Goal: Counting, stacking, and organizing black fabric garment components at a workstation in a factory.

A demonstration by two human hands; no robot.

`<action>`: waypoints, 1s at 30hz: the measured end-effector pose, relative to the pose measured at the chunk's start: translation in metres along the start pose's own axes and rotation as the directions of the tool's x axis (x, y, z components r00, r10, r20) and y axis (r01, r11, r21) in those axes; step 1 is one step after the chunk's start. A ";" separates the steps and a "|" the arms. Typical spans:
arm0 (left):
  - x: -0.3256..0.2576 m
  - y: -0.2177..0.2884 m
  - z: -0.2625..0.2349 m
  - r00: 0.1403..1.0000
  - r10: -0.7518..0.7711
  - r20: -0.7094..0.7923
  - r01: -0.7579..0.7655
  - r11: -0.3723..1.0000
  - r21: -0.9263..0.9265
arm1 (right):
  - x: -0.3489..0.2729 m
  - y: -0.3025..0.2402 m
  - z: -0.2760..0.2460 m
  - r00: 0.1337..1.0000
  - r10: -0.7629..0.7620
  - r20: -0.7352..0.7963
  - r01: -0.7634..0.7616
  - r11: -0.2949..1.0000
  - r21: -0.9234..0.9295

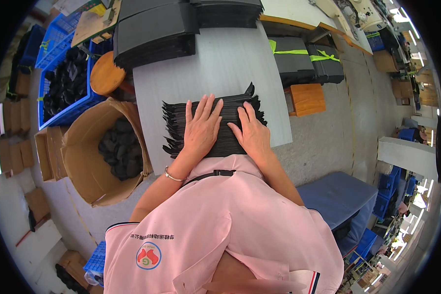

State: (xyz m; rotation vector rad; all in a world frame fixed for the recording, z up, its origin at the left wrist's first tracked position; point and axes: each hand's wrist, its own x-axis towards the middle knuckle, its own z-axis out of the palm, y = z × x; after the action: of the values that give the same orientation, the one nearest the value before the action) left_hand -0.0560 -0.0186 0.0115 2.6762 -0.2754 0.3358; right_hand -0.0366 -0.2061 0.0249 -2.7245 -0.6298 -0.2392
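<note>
Against the near edge of a pale grey table (210,63), close to my body, lies a row of thin black pieces (226,139) packed tightly together, their uneven tips sticking out on the left and right. My left hand (201,128) rests flat on the left half of the row, fingers stretched out and pointing away from me. On the right half lies my right hand (253,131), its thumb and fingers spread. Neither hand is closed around a piece. The exact kind of the black pieces cannot be made out.
Tall stacks of black sheets (154,30) stand at the table's far end. To the left are a round wooden stool (106,73), a blue crate (85,102) and an open cardboard box (81,159), both holding black pieces. Strapped black bundles (290,60), a wooden stool (308,99) and a blue padded seat (335,198) are at right.
</note>
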 end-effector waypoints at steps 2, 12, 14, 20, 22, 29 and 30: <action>0.000 0.000 0.000 1.000 0.001 0.002 0.000 1.000 -0.006 | -0.001 0.001 0.002 1.000 0.000 -0.012 0.000 1.000 0.014; -0.002 0.000 0.000 1.000 -0.004 0.025 0.004 1.000 -0.005 | 0.014 -0.010 -0.008 0.982 0.114 0.151 -0.114 0.993 -0.006; -0.001 0.000 0.000 1.000 -0.001 0.013 0.001 1.000 -0.002 | 0.013 -0.009 -0.006 0.982 0.110 0.155 -0.107 0.994 -0.025; -0.001 0.001 -0.001 1.000 -0.006 0.015 0.006 1.000 -0.009 | 0.008 -0.008 0.000 0.992 0.073 0.102 -0.066 0.995 -0.074; 0.000 0.001 -0.001 1.000 -0.012 0.015 0.012 1.000 -0.006 | 0.008 -0.008 0.001 0.994 0.066 0.088 -0.059 0.995 -0.081; 0.000 0.001 0.000 1.000 -0.021 0.011 0.020 1.000 0.010 | 0.008 -0.007 0.001 0.998 0.024 0.051 -0.020 0.996 -0.081; 0.000 0.001 -0.001 1.000 -0.019 0.010 0.019 1.000 0.005 | 0.008 -0.007 0.002 0.998 0.025 0.052 -0.021 0.996 -0.082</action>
State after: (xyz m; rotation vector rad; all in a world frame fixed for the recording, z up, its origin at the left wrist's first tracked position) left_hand -0.0562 -0.0195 0.0126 2.6842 -0.2518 0.3182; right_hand -0.0328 -0.1966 0.0272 -2.8230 -0.6151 -0.1921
